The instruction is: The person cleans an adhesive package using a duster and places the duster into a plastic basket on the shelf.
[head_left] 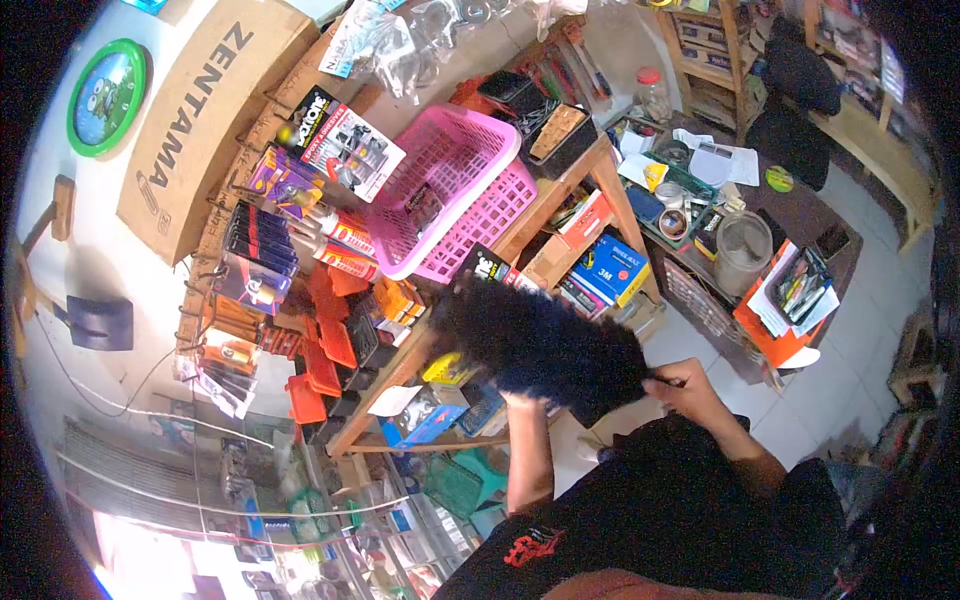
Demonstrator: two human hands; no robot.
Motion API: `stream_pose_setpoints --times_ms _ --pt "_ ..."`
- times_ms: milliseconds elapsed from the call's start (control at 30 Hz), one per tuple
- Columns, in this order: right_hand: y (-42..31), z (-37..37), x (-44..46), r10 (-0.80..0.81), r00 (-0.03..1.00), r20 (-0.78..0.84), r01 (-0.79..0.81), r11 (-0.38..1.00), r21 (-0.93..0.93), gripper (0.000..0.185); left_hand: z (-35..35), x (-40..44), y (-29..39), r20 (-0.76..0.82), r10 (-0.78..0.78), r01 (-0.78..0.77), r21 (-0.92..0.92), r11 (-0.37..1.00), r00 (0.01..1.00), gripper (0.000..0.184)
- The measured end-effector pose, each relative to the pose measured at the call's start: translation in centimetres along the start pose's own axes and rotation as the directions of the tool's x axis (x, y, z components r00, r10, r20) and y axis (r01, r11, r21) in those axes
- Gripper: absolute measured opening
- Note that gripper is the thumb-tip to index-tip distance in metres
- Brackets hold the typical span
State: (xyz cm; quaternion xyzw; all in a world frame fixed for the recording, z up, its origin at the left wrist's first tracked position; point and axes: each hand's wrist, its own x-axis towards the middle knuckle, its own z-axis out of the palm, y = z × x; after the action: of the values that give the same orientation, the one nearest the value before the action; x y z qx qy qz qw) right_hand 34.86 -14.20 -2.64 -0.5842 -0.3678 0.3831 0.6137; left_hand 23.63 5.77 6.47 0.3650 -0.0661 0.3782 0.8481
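A dark, fluffy bundle (560,350) is held up in front of my black shirt, and I cannot make out exactly what it is. My right hand (690,392) grips its right end, with the fingers closed on it. The bundle hides most of my left hand (522,400), which is under its lower edge; those fingers do not show. Just above the bundle's left end, a pink plastic basket (508,205) rests tilted on the wooden shelf, with a small dark packet (424,205) in it.
Hanging packets (262,250) and orange bins (335,345) line the left. A blue 3M box (608,268) stands on the shelf below the basket. On the right, a desk (845,240) holds a clear container (743,245), papers and a tray of pens (803,288).
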Motion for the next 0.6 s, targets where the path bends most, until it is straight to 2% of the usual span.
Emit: stream_pose_setpoints --times_ms 33,67,100,167,233,267,333,367,467,500,600 --pt "0.1 -0.2 0.1 0.025 1.0 -0.011 -0.025 1.0 0.003 0.034 0.4 0.1 0.1 -0.069 0.018 -0.018 0.002 1.0 0.997 0.061" --pt "0.2 -0.3 0.2 0.05 0.999 -0.022 -0.05 0.999 0.006 0.034 1.3 0.1 0.5 -0.378 0.122 -0.096 0.088 0.992 0.918 0.062" --pt "0.5 -0.4 0.4 0.018 1.0 0.004 -0.018 0.999 -0.026 0.034 1.9 0.2 0.4 -0.489 0.188 -0.088 0.221 0.971 0.852 0.063" --pt "1.1 -0.6 0.6 -0.043 0.998 0.056 0.048 0.995 -0.085 0.034 -4.1 -1.8 -0.5 -0.406 0.098 -0.002 0.229 0.973 0.909 0.06" --pt "1.0 -1.1 0.8 -0.101 0.995 0.003 0.1 0.985 -0.14 0.035 -1.9 -1.4 -0.3 -0.27 0.036 -0.011 0.093 0.996 0.962 0.059" --pt "0.9 -1.3 1.0 -0.13 0.991 -0.022 0.124 0.978 -0.167 0.036 -0.2 -0.9 0.1 -0.402 0.126 -0.041 0.212 0.976 0.907 0.059" --pt "-0.1 -1.4 1.0 -0.024 0.998 -0.056 0.021 0.999 -0.044 0.035 3.1 0.3 1.0 -0.6 0.332 -0.044 0.443 0.896 0.728 0.058" --pt "-0.3 -1.5 1.0 0.031 0.997 -0.069 -0.03 0.999 0.019 0.035 4.9 0.8 1.0 -0.649 0.379 -0.021 0.488 0.873 0.66 0.058" --pt "0.6 -1.6 1.2 -0.028 0.999 -0.026 0.027 0.999 -0.042 0.035 6.0 1.1 1.5 -0.676 0.318 -0.008 0.419 0.908 0.665 0.058" --pt "0.9 -1.5 1.1 -0.029 0.999 -0.035 0.028 0.999 -0.04 0.035 6.1 1.2 1.7 -0.644 0.289 -0.032 0.38 0.924 0.709 0.058" --pt "2.2 -1.2 0.3 -0.014 0.999 -0.036 0.012 0.999 -0.04 0.036 4.1 1.2 2.7 -0.648 0.256 -0.065 0.303 0.951 0.717 0.06"
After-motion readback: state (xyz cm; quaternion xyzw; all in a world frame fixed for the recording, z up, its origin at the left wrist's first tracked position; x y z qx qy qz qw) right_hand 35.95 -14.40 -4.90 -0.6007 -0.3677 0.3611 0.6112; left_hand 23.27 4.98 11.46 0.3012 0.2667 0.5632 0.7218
